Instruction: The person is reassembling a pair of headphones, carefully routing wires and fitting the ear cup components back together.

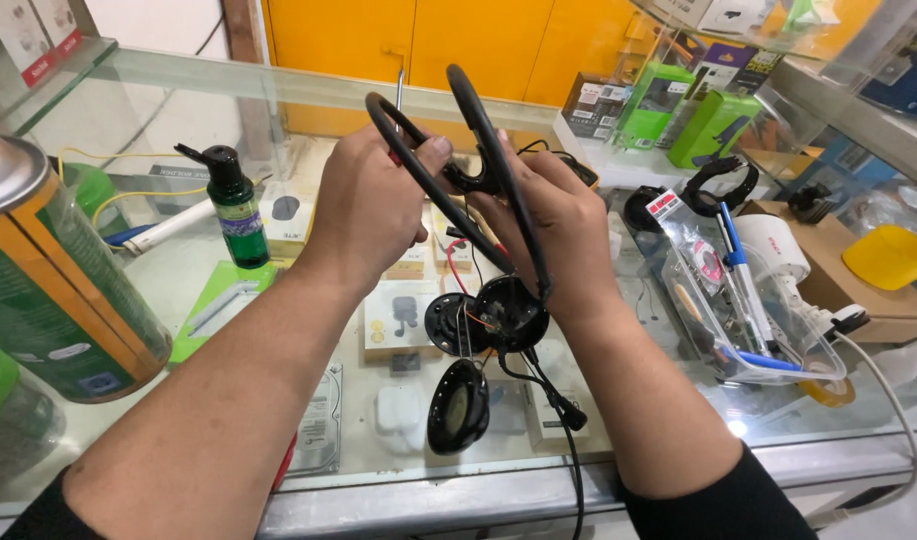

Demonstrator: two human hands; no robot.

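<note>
Yellow cabinet doors and shelves of boxed goods backed a glass-topped table (pixel 128 300) where a person worked on a dismantled black headset (pixel 483 200), held up at the centre of the view above the glass. The left hand (pixel 368 205) was closed around one arm of the thin headband at about 11 o'clock, with what looked like a red-handled screwdriver (pixel 398 95) poking up behind its fingers. The right hand (pixel 558 225) gripped the other arm at about 1 o'clock, fingers curled around the band near its hinge.

Below the hands, at 6 o'clock, the opened ear cup (pixel 498 315) showed red and other fine wires, and a loose round pad (pixel 458 405) dangled beneath it beside a black cable (pixel 568 440). The headset appeared light, its band springy but thin; the exposed wires looked fragile, so the band, not the hanging parts, seemed the safer place to hold.

A green-and-orange spray can (pixel 48 280) stood at 9 o'clock, a small dark-capped bottle (pixel 236 210) at 10 o'clock, and a clear tray (pixel 738 320) of pens and tools at 3 o'clock. The screwdriver's tip and handle were mostly hidden, the can and a white cable were cut off by the frame, and items under the glass were hard to make out.
</note>
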